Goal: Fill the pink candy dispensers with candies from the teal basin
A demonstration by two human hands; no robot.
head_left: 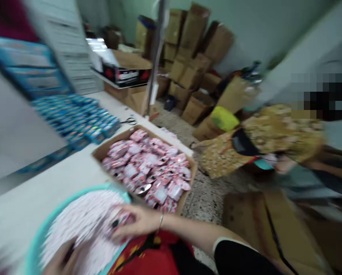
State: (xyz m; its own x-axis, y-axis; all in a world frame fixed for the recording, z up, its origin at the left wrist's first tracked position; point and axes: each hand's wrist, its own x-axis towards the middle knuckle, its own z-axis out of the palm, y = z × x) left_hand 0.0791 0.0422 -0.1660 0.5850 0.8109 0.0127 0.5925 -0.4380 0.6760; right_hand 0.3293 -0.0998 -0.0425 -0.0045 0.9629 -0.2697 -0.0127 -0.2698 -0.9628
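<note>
A teal basin (42, 233) at the bottom left is piled with thin white and pink packets (85, 221). My right hand (133, 225) reaches in from the right with a thin bracelet at the wrist; its fingers are closed on a few pink packets at the basin's right rim. My left hand (62, 258) lies low at the basin's near side, smeared by motion, fingers unclear. Just beyond the basin an open cardboard box (102, 151) holds many small pink and white sachets (148, 168).
On the white table (30, 194) lie rows of blue packages (79, 118) and scissors (128, 121). Another person in patterned yellow clothes (262, 141) sits at the right. Stacked cardboard boxes (188, 57) fill the far wall; flat cardboard (274, 225) lies on the speckled floor.
</note>
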